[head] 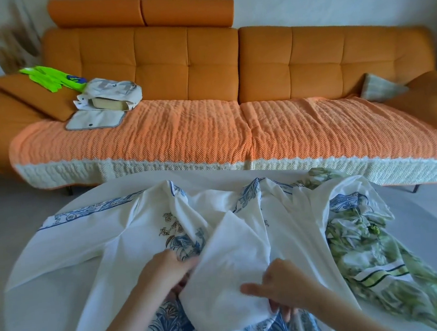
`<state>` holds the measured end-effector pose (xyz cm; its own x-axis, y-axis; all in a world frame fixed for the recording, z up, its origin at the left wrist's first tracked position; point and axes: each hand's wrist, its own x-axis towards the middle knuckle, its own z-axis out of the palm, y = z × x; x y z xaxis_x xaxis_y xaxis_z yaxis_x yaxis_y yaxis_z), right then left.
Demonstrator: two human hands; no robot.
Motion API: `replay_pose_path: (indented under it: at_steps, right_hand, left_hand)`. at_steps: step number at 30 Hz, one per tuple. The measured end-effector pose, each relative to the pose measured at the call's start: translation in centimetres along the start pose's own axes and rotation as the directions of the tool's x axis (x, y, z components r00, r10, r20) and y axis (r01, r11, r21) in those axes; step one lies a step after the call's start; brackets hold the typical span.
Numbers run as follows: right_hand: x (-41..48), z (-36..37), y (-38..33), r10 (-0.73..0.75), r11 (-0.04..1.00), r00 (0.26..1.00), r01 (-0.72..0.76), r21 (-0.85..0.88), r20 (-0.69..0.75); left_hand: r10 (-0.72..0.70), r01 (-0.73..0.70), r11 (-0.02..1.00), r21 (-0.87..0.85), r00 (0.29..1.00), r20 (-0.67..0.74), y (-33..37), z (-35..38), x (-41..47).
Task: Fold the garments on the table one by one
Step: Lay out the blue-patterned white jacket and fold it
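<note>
Both hands are working low and centre here, over a white garment with blue print [128, 237] that is lying spread across the round white table [25, 315], one sleeve reaching out toward the table's left edge. The left hand [166, 272] is coming in from the lower left, its fingers curling under and pinching the left edge of a plain white panel of that garment, which is standing up in a loose peak between the two hands. The right hand [284, 285] is gripping the panel's lower right side, forefinger stretching leftward across the cloth and the other fingers clenching a fold below; it is slightly blurred. Blue floral print is showing beneath the panel at the near edge of the table. Just to the right, partly tucked under the white fabric and touching it, a green-patterned garment [364, 252] is lying crumpled, trailing toward the table's lower right. Beyond the table an orange sofa [187, 60] is running the width of the room, its seat covered by an orange throw with a cream border [181, 131]. On the sofa's left end a pale fabric bag [112, 93] is sitting open with a flat pouch [94, 120] in front of it, and something bright green [49, 76] is resting on an orange cushion [29, 96] behind.
</note>
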<state>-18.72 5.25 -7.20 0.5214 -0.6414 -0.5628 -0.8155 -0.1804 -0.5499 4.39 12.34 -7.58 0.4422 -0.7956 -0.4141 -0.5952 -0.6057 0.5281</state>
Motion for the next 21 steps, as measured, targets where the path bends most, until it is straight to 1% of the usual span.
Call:
replay_pose_path:
  at_steps: [1, 2, 3, 4, 5, 7, 8, 9, 10, 11, 12, 13, 14, 15, 16, 17, 18, 19, 20, 21]
  right_hand:
    - [0.0, 0.4, 0.1, -0.016, 1.0, 1.0, 0.016, -0.015, 0.005]
    - [-0.1, 0.6, 0.2, -0.025, 1.0, 0.999, 0.025, 0.007, 0.026]
    - [0.0, 0.8, 0.2, -0.036, 0.998, 0.998, 0.033, 0.059, 0.047]
    - [0.0, 1.0, 0.4, -0.056, 0.992, 0.997, 0.049, 0.113, 0.055]
    - [0.1, 1.1, 0.5, -0.083, 0.981, 0.995, 0.073, 0.179, 0.049]
    - [0.1, 1.4, 0.4, -0.122, 0.926, 0.992, 0.106, 0.363, 0.022]
    - [-0.1, 1.4, 0.0, -0.14, 0.863, 0.99, 0.113, 0.492, 0.018]
    - [-0.2, 1.3, -0.5, -0.158, 0.748, 0.987, 0.106, 0.655, 0.021]
    - [-0.3, 1.1, -0.9, -0.166, 0.589, 0.985, 0.066, 0.805, 0.04]
    - [-0.4, 0.9, -1.0, -0.163, 0.423, 0.984, 0.001, 0.906, 0.075]
    - [-0.6, 0.8, -1.0, -0.148, 0.365, 0.983, -0.051, 0.93, 0.112]
    - [-0.7, 0.5, -0.5, -0.103, 0.427, 0.984, -0.085, 0.9, 0.142]
    - [-0.9, 0.1, 0.3, -0.016, 0.598, 0.991, -0.1, 0.795, 0.136]
    - [-1.1, -0.5, 1.3, 0.06, 0.744, 0.995, -0.097, 0.661, 0.078]
    - [-1.2, -1.4, 2.2, 0.096, 0.82, 0.995, -0.087, 0.566, 0.013]
    - [-1.3, -2.4, 3.0, 0.106, 0.838, 0.993, -0.065, 0.542, -0.044]
    - [-1.2, -3.3, 3.4, 0.098, 0.825, 0.992, -0.033, 0.564, -0.085]
    - [-0.9, -4.1, 3.5, 0.083, 0.808, 0.99, 0.003, 0.59, -0.118]
    - [-0.5, -4.8, 3.4, 0.08, 0.801, 0.987, 0.022, 0.599, -0.142]
    - [0.2, -5.2, 3.2, 0.086, 0.793, 0.983, 0.029, 0.608, -0.16]
  left_hand:
    - [0.013, -0.015, 0.996, 0.088, 1.0, 0.029, -0.1, 0.5, 0.0]
    - [0.022, -0.03, 0.994, 0.104, 0.996, 0.082, -0.2, 0.8, -0.2]
    - [0.051, -0.059, 0.997, 0.049, 0.988, 0.146, -0.3, 0.9, -0.2]
    - [0.102, -0.089, 0.993, -0.079, 0.978, 0.182, -0.1, 0.6, -0.6]
    - [0.153, -0.106, 0.968, -0.228, 0.968, 0.199, 0.5, 0.3, -1.3]
    - [0.236, -0.104, 0.858, -0.503, 0.949, 0.208, 2.3, 0.0, -2.7]
    - [0.281, -0.084, 0.787, -0.612, 0.931, 0.233, 3.5, 0.0, -3.7]
    - [0.325, -0.043, 0.725, -0.687, 0.901, 0.286, 4.7, 0.1, -4.8]
    - [0.379, -0.007, 0.692, -0.722, 0.855, 0.355, 5.6, 0.4, -5.6]
    - [0.428, 0.013, 0.686, -0.727, 0.802, 0.417, 6.1, 0.7, -6.2]
    - [0.444, -0.007, 0.717, -0.697, 0.776, 0.449, 6.1, 1.2, -6.3]
    - [0.419, -0.058, 0.768, -0.638, 0.799, 0.431, 5.7, 1.4, -6.0]
    - [0.356, -0.118, 0.822, -0.558, 0.87, 0.34, 5.0, 1.3, -5.4]
    - [0.273, -0.148, 0.863, -0.482, 0.941, 0.199, 4.1, 1.0, -4.6]
    - [0.194, -0.149, 0.879, -0.453, 0.98, 0.054, 3.0, 0.7, -3.5]
    - [0.121, -0.136, 0.875, -0.464, 0.991, -0.062, 1.9, 0.2, -2.4]
    - [0.062, -0.119, 0.875, -0.47, 0.989, -0.135, 1.0, -0.3, -1.6]
    - [0.014, -0.094, 0.88, -0.465, 0.985, -0.171, 0.0, -0.7, -0.4]
    - [-0.026, -0.062, 0.876, -0.479, 0.984, -0.175, -0.7, -1.0, 0.7]
    - [-0.067, -0.018, 0.857, -0.515, 0.987, -0.146, -1.1, -1.2, 1.6]
